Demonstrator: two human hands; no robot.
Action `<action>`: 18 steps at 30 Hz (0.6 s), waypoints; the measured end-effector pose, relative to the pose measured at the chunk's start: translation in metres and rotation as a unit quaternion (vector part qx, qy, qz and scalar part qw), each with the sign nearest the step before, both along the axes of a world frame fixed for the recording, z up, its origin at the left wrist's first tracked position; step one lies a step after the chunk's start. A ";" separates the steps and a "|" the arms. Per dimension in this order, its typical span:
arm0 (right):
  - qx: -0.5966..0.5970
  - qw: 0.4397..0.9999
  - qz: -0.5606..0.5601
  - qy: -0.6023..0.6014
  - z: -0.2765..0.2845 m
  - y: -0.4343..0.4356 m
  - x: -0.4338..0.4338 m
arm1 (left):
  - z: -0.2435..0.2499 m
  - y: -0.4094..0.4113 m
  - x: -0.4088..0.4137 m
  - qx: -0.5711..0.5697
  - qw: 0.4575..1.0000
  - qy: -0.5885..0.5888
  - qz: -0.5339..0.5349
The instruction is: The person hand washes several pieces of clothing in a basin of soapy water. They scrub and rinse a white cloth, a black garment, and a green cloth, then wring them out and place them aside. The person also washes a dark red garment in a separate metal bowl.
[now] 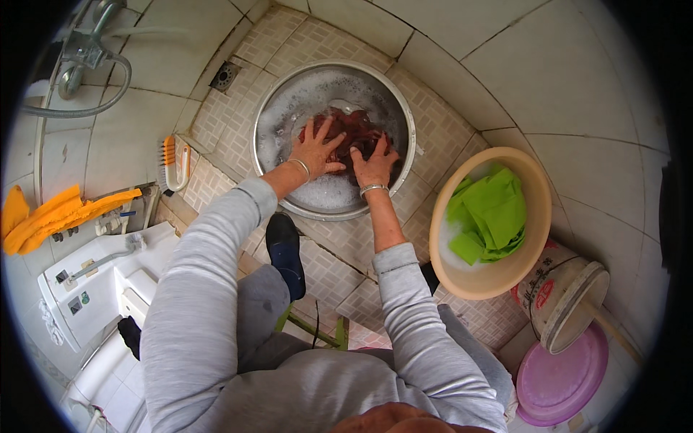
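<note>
A wet dark red cloth lies bunched in soapy water inside a round metal basin on the tiled floor. My left hand rests on the cloth's left side, its fingers spread and pressing down. On the cloth's lower right, my right hand lies with thumb and fingers apart, fingertips partly hidden by fabric and water. Neither hand is seen closed around the cloth. Each wrist wears a metal bangle. White suds float around the cloth.
To the right stands a beige plastic basin with a bright green cloth. Beyond it are a bucket and a purple basin. An orange-and-white scrub brush, washbasin, orange cloth and shower mixer are left; a floor drain lies behind.
</note>
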State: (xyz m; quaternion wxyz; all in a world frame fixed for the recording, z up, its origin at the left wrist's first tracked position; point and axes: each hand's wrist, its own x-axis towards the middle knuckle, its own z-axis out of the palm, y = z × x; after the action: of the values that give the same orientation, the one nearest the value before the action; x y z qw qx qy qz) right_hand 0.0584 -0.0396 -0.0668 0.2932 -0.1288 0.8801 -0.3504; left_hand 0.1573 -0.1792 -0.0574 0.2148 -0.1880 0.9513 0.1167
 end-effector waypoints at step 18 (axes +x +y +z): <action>-0.484 0.653 -0.177 -0.555 0.049 -0.015 -0.014 | 0.088 0.056 -0.029 0.085 0.876 0.450 -0.151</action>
State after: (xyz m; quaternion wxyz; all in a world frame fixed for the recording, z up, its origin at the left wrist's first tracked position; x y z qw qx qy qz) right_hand 0.0444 -0.0548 -0.0174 0.5554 0.1240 0.2654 -0.7783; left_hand 0.1282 -0.1236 0.0305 -0.2064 0.0498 0.9484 0.2355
